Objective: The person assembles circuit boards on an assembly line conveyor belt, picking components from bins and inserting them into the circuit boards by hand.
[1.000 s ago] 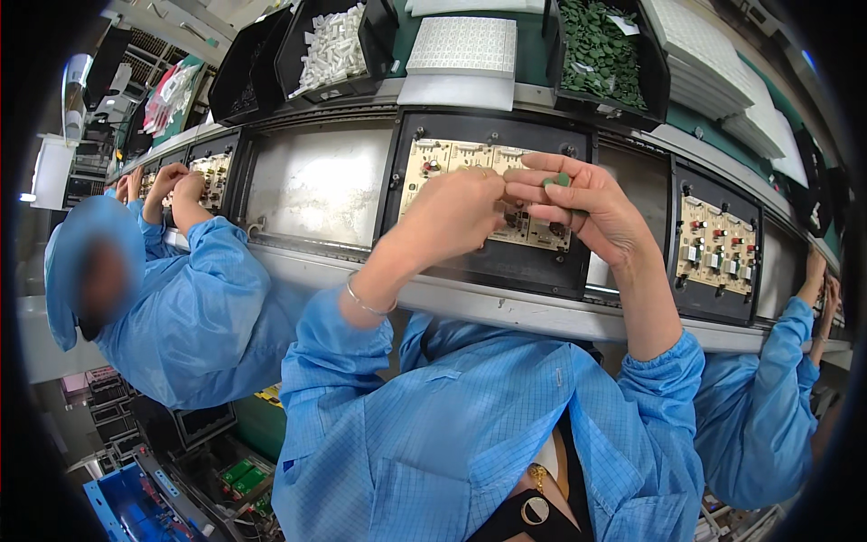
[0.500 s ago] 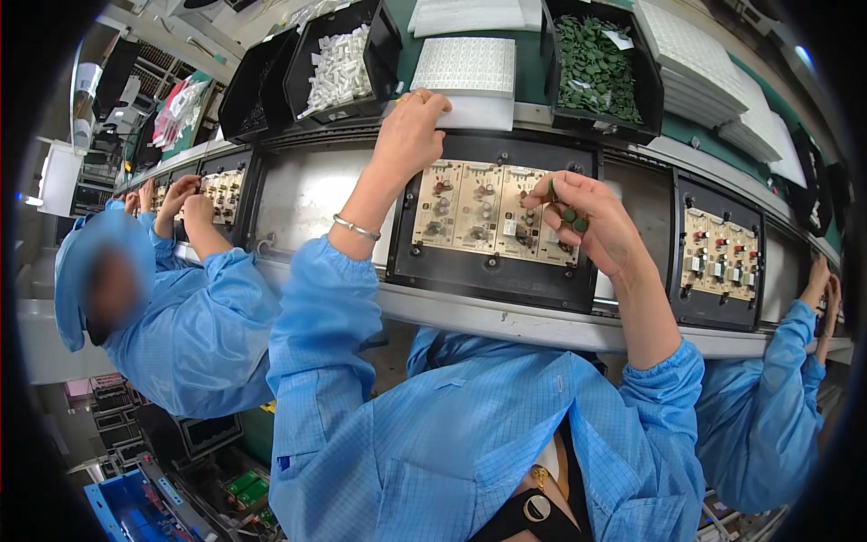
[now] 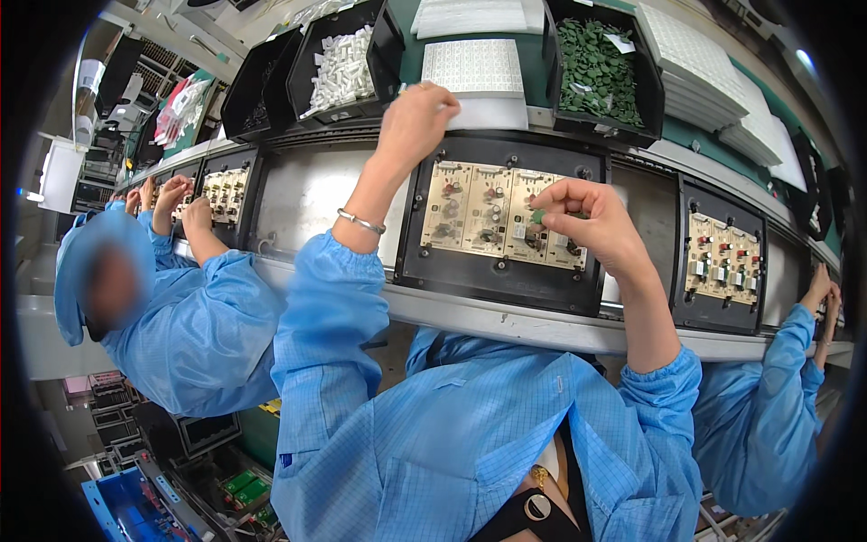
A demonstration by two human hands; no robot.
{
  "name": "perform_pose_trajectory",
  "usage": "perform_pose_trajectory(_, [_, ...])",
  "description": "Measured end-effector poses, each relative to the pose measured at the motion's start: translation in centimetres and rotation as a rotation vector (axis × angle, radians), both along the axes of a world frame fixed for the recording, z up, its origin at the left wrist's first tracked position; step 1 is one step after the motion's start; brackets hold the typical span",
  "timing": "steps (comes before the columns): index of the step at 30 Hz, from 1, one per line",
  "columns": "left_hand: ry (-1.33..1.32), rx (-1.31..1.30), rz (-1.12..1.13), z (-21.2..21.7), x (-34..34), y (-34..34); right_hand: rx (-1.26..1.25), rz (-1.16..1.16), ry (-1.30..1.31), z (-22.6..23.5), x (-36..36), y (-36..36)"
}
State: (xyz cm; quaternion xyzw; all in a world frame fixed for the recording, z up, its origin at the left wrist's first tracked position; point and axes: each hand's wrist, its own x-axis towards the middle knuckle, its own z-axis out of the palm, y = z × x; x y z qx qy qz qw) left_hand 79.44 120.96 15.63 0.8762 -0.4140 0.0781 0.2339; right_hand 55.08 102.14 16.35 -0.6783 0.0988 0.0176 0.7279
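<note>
Near side: metal rail (image 3: 506,316) is running left to right, black carrier frame (image 3: 501,285) sitting just beyond it. Tan circuit board panel (image 3: 480,215) is lying in the frame, small red, white and dark parts standing on it. Right hand (image 3: 591,221) is hovering over the panel's right part, fingers pinching a green disc (image 3: 538,217); more green is showing behind those fingers. Can't tell if the disc is touching the board. Second board panel (image 3: 722,257) is sitting off to the right in its own frame. Left side, a co-worker in blue (image 3: 194,316) is holding both hands over another panel (image 3: 226,194). Left hand (image 3: 415,122) is reaching farther out, past the panel's far left corner, near the white foam tray (image 3: 474,68); its fingers are bending, fingertips hidden, so can't tell if they're gripping anything. Far side, green desk (image 3: 535,68) is carrying the tray between two black bins: white parts (image 3: 341,74) are filling the left one, green discs (image 3: 591,86) the right one. Stacked white foam trays (image 3: 695,77) are standing far right.
</note>
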Motion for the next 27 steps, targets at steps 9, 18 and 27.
perform_pose_trajectory(9, [-0.055, -0.058, 0.094, -2.3, 5.2, 0.8, -0.698, -0.018, -0.086, 0.4, -0.6, 0.5])
perform_pose_trajectory(18, [-0.323, 0.001, 0.098, -3.2, 4.7, 0.6, -0.871, -0.016, -0.205, -0.9, -0.6, 1.5])
perform_pose_trajectory(27, [-0.436, -0.055, 0.112, -3.0, 4.6, 0.9, -1.067, -0.047, -0.267, -1.9, -0.5, 3.0])
